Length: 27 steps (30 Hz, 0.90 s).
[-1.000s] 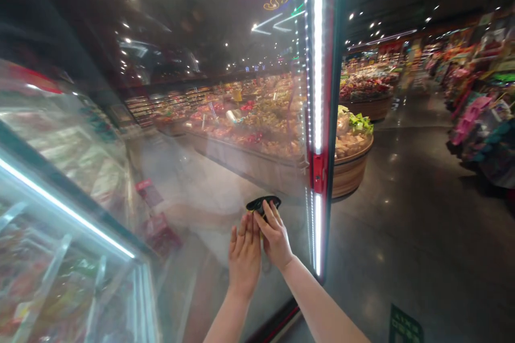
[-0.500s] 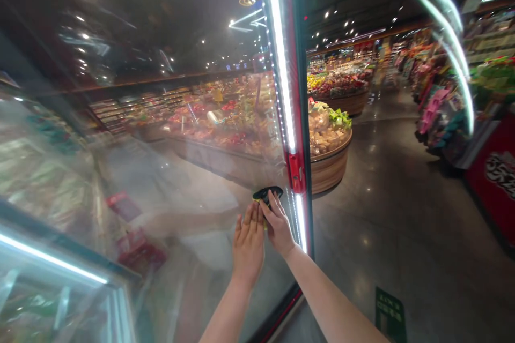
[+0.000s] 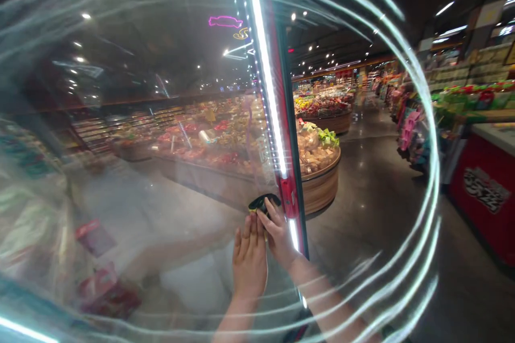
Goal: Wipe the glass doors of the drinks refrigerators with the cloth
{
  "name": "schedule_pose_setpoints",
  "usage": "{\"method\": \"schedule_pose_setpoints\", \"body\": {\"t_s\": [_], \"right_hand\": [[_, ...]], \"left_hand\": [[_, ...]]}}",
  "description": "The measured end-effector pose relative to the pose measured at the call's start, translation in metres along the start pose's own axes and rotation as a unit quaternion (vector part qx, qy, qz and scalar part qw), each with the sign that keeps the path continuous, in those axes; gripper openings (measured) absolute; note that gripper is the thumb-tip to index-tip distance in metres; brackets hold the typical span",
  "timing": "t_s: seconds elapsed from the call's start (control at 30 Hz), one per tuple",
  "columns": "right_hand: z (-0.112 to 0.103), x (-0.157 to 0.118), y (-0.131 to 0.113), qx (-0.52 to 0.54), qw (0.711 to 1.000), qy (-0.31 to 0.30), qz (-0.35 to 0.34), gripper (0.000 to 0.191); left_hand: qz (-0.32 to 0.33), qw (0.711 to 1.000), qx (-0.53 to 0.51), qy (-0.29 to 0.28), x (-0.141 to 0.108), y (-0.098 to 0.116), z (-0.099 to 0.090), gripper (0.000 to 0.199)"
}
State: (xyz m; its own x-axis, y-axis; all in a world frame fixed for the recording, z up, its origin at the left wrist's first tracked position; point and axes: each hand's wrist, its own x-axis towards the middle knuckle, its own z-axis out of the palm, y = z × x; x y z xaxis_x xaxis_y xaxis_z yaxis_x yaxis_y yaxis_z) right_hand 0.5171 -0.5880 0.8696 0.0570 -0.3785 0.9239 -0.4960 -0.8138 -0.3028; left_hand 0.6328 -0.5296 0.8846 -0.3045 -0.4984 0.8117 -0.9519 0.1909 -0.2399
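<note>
A glass door (image 3: 181, 225) stands in front of me, with a bright light strip (image 3: 265, 64) and a red fitting (image 3: 288, 196) along its right edge. My right hand (image 3: 277, 230) presses a small black tool with yellow trim (image 3: 263, 202) to the glass, just left of the red fitting. Fingers cover part of it, so its exact kind cannot be made out. My left hand (image 3: 249, 257) lies flat just below, fingers stretched upward, with the fingertips at the tool's lower edge.
Past the door's edge, a round wooden produce stand (image 3: 322, 187) stands on the dark floor (image 3: 370, 193). A red counter (image 3: 483, 193) and packed shelves line the right. Red boxes (image 3: 107, 289) show through or in the glass at lower left. Curved light streaks cross the view.
The view has shifted, so the counter shows more fully. Both hands and the black tool sit a little higher on the glass relative to the red fitting, and slightly closer to it.
</note>
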Motion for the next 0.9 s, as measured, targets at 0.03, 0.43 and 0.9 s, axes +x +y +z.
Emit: {"method": "schedule_pose_setpoints", "body": {"t_s": [0.03, 0.43, 0.9], "right_hand": [[-0.001, -0.007, 0.003, -0.007, 1.0, -0.006, 0.0, 0.068], [-0.003, 0.066, -0.031, 0.03, 0.997, 0.057, 0.042, 0.056], [-0.017, 0.102, -0.017, 0.091, 0.992, 0.075, 0.054, 0.053]], "left_hand": [[0.003, 1.0, 0.0, 0.004, -0.006, 0.003, 0.004, 0.071], [-0.018, 0.999, 0.011, 0.044, 0.057, -0.018, -0.02, 0.067], [0.011, 1.0, -0.011, 0.015, 0.097, -0.019, -0.035, 0.069]]}}
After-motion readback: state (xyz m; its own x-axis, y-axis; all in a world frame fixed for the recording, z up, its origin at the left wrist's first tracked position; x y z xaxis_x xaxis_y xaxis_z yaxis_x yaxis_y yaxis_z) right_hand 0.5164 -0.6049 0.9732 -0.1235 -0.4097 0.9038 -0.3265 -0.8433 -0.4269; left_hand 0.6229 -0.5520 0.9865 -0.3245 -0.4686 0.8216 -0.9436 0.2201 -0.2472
